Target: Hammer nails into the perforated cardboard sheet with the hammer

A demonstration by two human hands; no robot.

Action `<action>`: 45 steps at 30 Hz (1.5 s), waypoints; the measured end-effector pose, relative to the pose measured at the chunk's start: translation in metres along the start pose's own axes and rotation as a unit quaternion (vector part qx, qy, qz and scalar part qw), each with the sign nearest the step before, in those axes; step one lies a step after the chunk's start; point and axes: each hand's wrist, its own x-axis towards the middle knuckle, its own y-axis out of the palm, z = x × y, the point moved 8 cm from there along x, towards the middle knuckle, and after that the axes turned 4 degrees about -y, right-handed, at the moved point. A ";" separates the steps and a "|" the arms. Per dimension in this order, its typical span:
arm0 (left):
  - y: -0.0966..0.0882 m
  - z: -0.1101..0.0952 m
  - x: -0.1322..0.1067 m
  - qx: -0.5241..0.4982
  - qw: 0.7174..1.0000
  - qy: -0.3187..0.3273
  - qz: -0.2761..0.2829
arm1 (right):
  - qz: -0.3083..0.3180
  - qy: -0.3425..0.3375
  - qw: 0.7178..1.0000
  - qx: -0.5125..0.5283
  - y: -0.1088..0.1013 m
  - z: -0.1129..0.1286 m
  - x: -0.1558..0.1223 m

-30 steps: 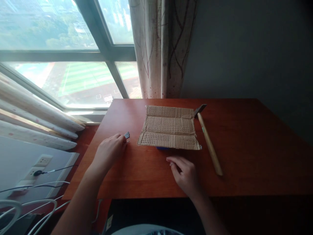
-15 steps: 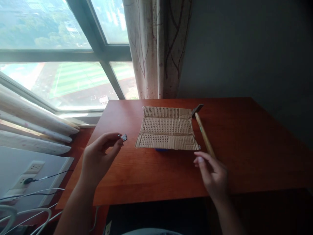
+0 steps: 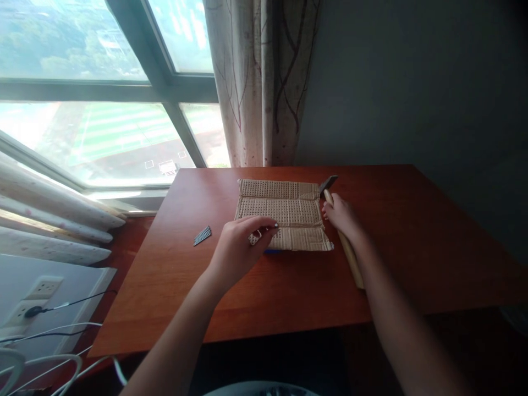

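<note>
My left hand [image 3: 243,239] is over the near part of the perforated cardboard sheet [image 3: 305,206], thumb and forefinger pinched on a nail whose small shiny end [image 3: 276,225] shows at the fingertips. The rest of it is hidden. To the left, several grey nails [image 3: 202,236] lie side by side on the table. My right hand [image 3: 339,213] is closed around the wooden handle of a hammer [image 3: 350,258], close to its dark head, which rests beyond the sheet's right edge. Under the near edge of the cardboard shows a bit of something blue [image 3: 272,251].
The reddish-brown wooden table [image 3: 404,242] stands against a dark wall. A window [image 3: 119,137] and curtains [image 3: 243,82] are at the back left. Sockets [image 3: 31,301] with a plug and loose cables [image 3: 53,352] lie beyond the table's left edge.
My left hand has moved right from the nails to over the cardboard, with a nail pinched in it. My right hand has gone forward and closed around the hammer handle.
</note>
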 end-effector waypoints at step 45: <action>0.017 0.002 -0.007 0.041 0.999 -0.001 0.015 | 0.022 0.012 0.999 -0.044 0.013 0.007 -0.001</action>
